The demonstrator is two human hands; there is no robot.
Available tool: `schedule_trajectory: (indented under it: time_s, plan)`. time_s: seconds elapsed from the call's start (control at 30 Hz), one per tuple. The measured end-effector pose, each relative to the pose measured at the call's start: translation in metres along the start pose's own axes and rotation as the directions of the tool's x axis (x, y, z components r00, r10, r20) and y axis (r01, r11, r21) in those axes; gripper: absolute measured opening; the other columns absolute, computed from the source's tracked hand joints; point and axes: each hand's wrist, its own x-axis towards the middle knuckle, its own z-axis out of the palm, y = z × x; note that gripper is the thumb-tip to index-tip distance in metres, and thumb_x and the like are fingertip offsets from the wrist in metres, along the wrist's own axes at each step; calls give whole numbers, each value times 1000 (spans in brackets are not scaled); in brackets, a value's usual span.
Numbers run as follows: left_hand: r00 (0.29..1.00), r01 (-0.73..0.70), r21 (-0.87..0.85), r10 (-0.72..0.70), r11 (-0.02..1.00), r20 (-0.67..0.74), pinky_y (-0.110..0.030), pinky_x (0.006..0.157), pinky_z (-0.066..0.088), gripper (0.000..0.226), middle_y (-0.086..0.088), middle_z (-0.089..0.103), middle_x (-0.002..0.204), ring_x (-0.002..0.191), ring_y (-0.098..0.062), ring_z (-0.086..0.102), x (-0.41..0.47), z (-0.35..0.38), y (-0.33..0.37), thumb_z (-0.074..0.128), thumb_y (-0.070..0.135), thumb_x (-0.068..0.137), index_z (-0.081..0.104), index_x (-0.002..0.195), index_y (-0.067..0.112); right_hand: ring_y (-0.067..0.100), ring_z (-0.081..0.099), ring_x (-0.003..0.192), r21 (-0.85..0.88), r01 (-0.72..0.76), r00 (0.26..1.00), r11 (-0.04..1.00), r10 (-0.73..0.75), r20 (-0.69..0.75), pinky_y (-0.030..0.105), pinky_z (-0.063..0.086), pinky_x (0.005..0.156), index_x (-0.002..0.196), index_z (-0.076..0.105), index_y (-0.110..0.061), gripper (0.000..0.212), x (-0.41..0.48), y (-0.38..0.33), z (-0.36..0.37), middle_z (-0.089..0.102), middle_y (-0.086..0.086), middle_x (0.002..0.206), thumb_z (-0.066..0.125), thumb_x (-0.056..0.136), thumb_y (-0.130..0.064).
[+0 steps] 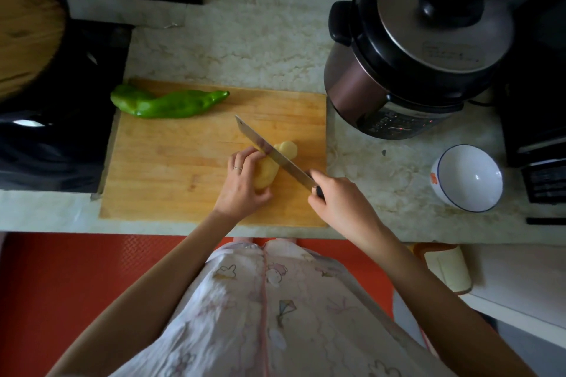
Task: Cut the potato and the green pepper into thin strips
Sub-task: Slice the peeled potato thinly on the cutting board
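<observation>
The right hand [340,197] curls tight round the handle of a knife [271,152]. The left hand [242,184] (a ring on one finger) grips the peeled potato [267,173] with bent fingers, pinning it to the cutting board [183,162]. The blade crosses the potato's middle. Farther back, the green pepper [168,102] lies at the board's far left corner.

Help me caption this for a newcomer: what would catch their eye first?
The knife in the right hand, its blade across the potato that the left hand steadies on the cutting board. Next, the whole green pepper at the board's far left corner. A dark pressure cooker looms at the counter's far right, a white bowl in front of it.
</observation>
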Motion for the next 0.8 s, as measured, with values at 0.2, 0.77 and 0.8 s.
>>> schedule_trajectory:
  time_s: [0.2,0.77,0.8]
  plan:
    - [995,18,-17,-20,1000,-99,-42,99,36,62,-4,36,124,112,-30,39,3,11,-7,65,43,74,41,122,14,18,47,54,-23,-2,1000,1000,2,-4,26,26,45,118,54,-10,28,4,-3,1,45,-2,60,48,91,-13]
    - [979,38,-47,-47,998,-198,-29,96,27,59,-12,45,119,106,-27,38,4,20,-12,64,47,76,45,119,11,30,61,73,-54,33,998,998,-30,52,39,46,60,130,49,-9,37,17,-10,-4,61,10,77,47,93,-12]
    - [979,41,-43,-48,998,-197,-29,96,27,59,-12,45,119,106,-27,39,4,20,-12,64,47,76,45,119,11,30,62,76,-52,35,998,998,-32,59,38,46,60,132,48,-8,40,20,-10,-4,62,11,79,47,93,-12]
